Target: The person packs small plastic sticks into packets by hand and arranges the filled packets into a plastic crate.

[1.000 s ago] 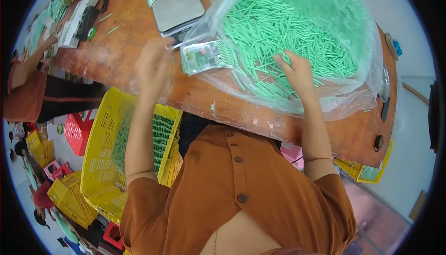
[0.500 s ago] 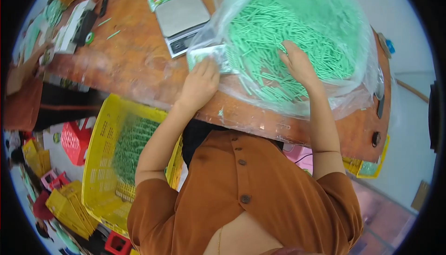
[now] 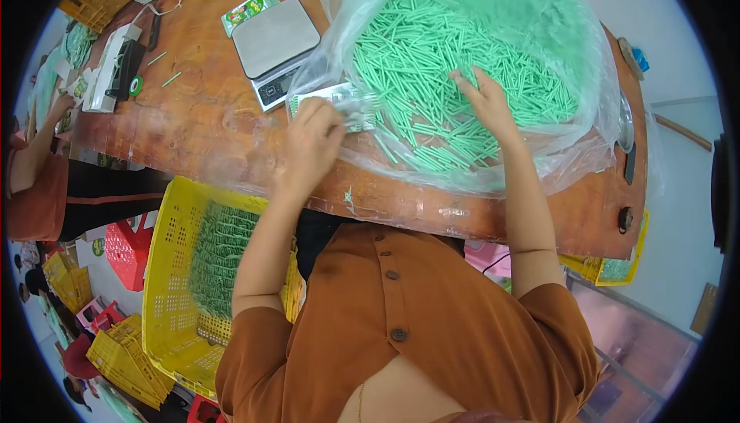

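Note:
My left hand point(image 3: 311, 136) has its fingers curled at the near edge of a small clear packet point(image 3: 356, 107) with white and green print and green sticks in it. The packet lies at the left edge of a large clear plastic bag point(image 3: 570, 142). Loose light-green sticks point(image 3: 432, 61) fill the opened bag in a heap. Over the heap is my right hand point(image 3: 492, 107), thumb and forefinger apart, with nothing visible between them. A flat digital scale point(image 3: 276, 38) stands just beyond the packet, its plate bare.
Printed packets point(image 3: 248, 11) lie behind the scale. A white-and-black device point(image 3: 116, 68) and green tape roll point(image 3: 136, 85) are farther left. A yellow crate point(image 3: 166, 292) holding green packets stands below the table's front edge. Another person's arm point(image 3: 38, 142) is at far left.
The view has shifted, so the table things sit a little farther left. My left fingers are more curled at the packet. My right thumb and forefinger have spread apart over the sticks.

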### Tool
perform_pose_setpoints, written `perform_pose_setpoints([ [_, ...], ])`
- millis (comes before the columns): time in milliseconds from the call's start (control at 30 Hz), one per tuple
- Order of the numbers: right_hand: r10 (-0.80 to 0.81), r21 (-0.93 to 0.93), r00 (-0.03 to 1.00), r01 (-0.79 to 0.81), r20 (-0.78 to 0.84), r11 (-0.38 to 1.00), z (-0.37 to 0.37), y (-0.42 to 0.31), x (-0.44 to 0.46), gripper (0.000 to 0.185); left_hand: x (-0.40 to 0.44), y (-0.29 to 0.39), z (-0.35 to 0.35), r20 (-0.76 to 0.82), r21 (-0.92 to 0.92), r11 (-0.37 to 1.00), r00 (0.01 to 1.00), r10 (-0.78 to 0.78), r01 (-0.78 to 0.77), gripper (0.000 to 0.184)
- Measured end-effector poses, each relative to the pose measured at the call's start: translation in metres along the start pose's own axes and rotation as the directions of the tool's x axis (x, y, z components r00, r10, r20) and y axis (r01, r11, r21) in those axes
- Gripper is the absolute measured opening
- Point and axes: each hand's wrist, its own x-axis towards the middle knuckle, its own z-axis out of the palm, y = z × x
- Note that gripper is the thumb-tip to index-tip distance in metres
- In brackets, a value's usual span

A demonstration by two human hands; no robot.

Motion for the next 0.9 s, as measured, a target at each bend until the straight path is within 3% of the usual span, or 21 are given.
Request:
perform_pose_setpoints([
  [67, -0.009, 0.116, 0.996, 0.019, -0.084, 0.993, 0.002, 0.008, -0.006, 0.028, 0.013, 0.034, 0.022, -0.012, -0.361, 0.931, 0.998, -0.055, 0.047, 0.020],
  [100, 0.234, 0.398, 0.972, -0.226, 0.027, 0.889, -0.005, 0.003, -0.005, 0.026, 0.011, 0.041, 0.046, 0.092, -0.447, 0.875, 0.983, -0.160, 0.184, 0.020],
  [133, 0.329, 0.518, 0.937, -0.338, 0.112, 0.786, -0.007, 0.003, -0.003, 0.026, 0.009, 0.046, 0.062, 0.200, -0.513, 0.797, 0.947, -0.250, 0.319, 0.021],
  [167, 0.419, 0.614, 0.887, -0.444, 0.195, 0.653, -0.009, 0.004, -0.002, 0.026, 0.008, 0.045, 0.068, 0.204, -0.510, 0.800, 0.948, -0.245, 0.317, 0.021],
  [200, 0.218, 0.800, 0.911, -0.411, 0.349, 0.437, -0.008, 0.005, -0.003, 0.027, 0.009, 0.048, 0.071, 0.278, -0.498, 0.775, 0.918, -0.283, 0.390, 0.020],
  [267, -0.011, 0.902, 0.913, -0.401, 0.408, 0.158, -0.004, 0.000, -0.009, 0.029, 0.009, 0.049, 0.077, 0.370, -0.477, 0.745, 0.876, -0.310, 0.466, 0.020],
  [333, 0.115, 0.741, 0.993, -0.105, 0.038, 0.663, 0.001, -0.045, -0.014, 0.029, 0.008, 0.046, 0.078, 0.378, -0.498, 0.731, 0.875, -0.302, 0.467, 0.020],
  [467, 0.058, 0.631, 0.996, -0.005, -0.063, 0.775, 0.016, -0.056, -0.018, 0.028, 0.005, 0.043, 0.081, 0.420, -0.576, 0.623, 0.845, -0.330, 0.530, 0.018],
  [533, 0.094, 0.532, 0.956, -0.235, 0.279, 0.814, 0.032, -0.046, -0.027, 0.035, 0.007, 0.042, 0.085, 0.336, -0.774, 0.419, 0.869, -0.362, 0.474, 0.019],
  [567, 0.089, 0.526, 0.953, -0.236, 0.289, 0.818, 0.029, -0.045, -0.027, 0.035, 0.008, 0.042, 0.084, 0.328, -0.778, 0.416, 0.869, -0.371, 0.471, 0.019],
  [633, -0.001, 0.616, 0.961, -0.176, 0.277, 0.768, 0.021, -0.049, -0.031, 0.039, 0.008, 0.044, 0.076, 0.458, -0.765, 0.290, 0.803, -0.381, 0.574, 0.014],
  [667, -0.054, 0.598, 0.990, -0.036, 0.133, 0.801, 0.013, -0.058, -0.026, 0.029, 0.009, 0.043, 0.075, 0.451, -0.768, 0.294, 0.807, -0.382, 0.569, 0.014],
  [700, -0.070, 0.594, 0.989, -0.021, 0.129, 0.804, 0.013, -0.057, -0.025, 0.029, 0.013, 0.042, 0.074, 0.436, -0.784, 0.281, 0.813, -0.386, 0.554, 0.011],
  [767, 0.057, 0.504, 0.991, -0.112, 0.124, 0.856, 0.009, -0.057, -0.025, 0.020, 0.024, 0.045, 0.073, 0.388, -0.817, 0.278, 0.838, -0.382, 0.505, 0.011],
  [800, 0.178, 0.383, 0.978, -0.207, 0.111, 0.900, 0.005, -0.070, -0.025, 0.017, 0.029, 0.050, 0.072, 0.428, -0.877, 0.026, 0.804, -0.414, 0.480, 0.014],
  [833, 0.145, 0.371, 0.983, -0.176, 0.109, 0.912, 0.004, -0.070, -0.022, 0.017, 0.031, 0.054, 0.069, 0.473, -0.881, -0.226, 0.771, -0.426, 0.416, 0.019],
  [867, 0.006, 0.332, 1.000, 0.002, -0.023, 0.943, 0.008, -0.062, -0.020, 0.016, 0.028, 0.056, 0.065, 0.560, -0.814, -0.414, 0.739, -0.374, 0.408, 0.026],
  [900, -0.133, 0.278, 0.981, 0.168, -0.143, 0.946, 0.011, -0.068, -0.017, 0.015, 0.028, 0.054, 0.064, 0.538, -0.828, -0.409, 0.751, -0.384, 0.384, 0.026],
])
